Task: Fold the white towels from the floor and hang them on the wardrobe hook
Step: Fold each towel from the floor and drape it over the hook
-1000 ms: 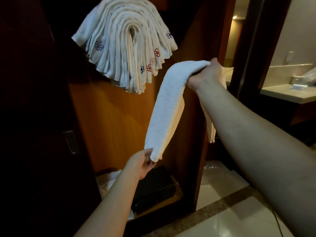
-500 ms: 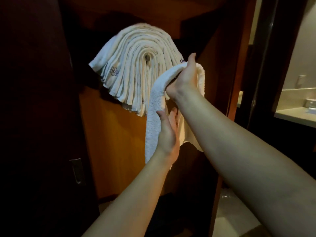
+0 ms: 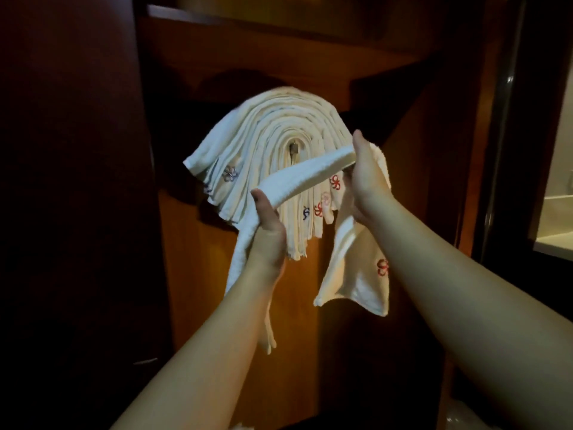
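Since half a second ago my left hand [image 3: 269, 235] has climbed from below the towel's middle to the lower left edge of the stack [image 3: 273, 156], and the towel [image 3: 305, 173] now stretches slanted between both hands instead of hanging straight down.

From my head camera: my left grip is curled round the towel just below the stack's left half, thumb on top, with one tail dropping down past my forearm. My right hand [image 3: 367, 178] pinches the towel's upper end against the stack's right edge, thumb pointing up; the other tail, with a red emblem [image 3: 383, 267], hangs below and right of the stack. The towel's middle lies across the front of the stack, just under the hook [image 3: 294, 148] that shows at the stack's centre. The stack drapes over that hook inside the wardrobe [image 3: 217, 274], under its shelf [image 3: 248, 23]. A pale bench [image 3: 555, 243] shows far right of the stack.
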